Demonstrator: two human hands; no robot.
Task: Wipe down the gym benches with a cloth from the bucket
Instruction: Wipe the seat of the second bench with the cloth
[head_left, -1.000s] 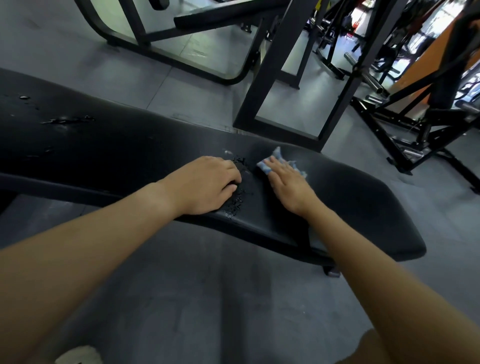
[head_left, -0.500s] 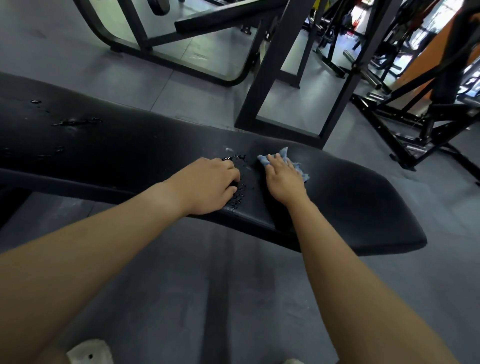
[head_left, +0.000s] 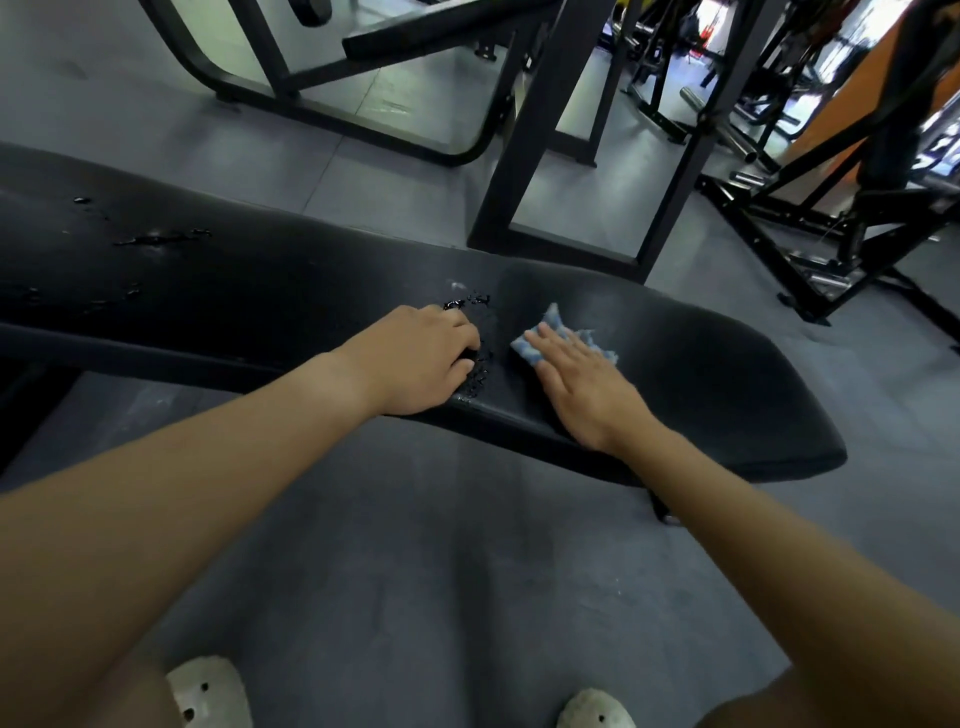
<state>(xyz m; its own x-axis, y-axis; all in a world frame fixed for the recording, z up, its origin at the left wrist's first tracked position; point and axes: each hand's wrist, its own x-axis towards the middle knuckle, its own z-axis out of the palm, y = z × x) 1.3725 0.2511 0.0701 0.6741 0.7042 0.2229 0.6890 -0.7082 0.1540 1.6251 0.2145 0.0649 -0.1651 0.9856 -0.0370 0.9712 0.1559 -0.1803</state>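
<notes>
Two hands on black bench (head_left: 270, 296), centre frame. Right hand (head_left: 582, 382) flat, fingers straight, pressing blue cloth (head_left: 551, 318) onto pad. Left hand (head_left: 421, 358) fingers curled, holding nothing, braced on pad just left of cloth. Droplets (head_left: 475, 375) between hands; wet streaks (head_left: 156, 238) upper left. Best approach: even palm pressure, sweep cloth leftward through droplets, overlap passes, move left hand clear first. Bucket not in view.

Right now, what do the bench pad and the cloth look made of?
Bench pad: likely black vinyl or similar cover, smooth with a dull sheen; water beads on it. Cloth: soft blue-and-white fabric, matte, crumpled with fuzzy edges; weave unclear.
</notes>
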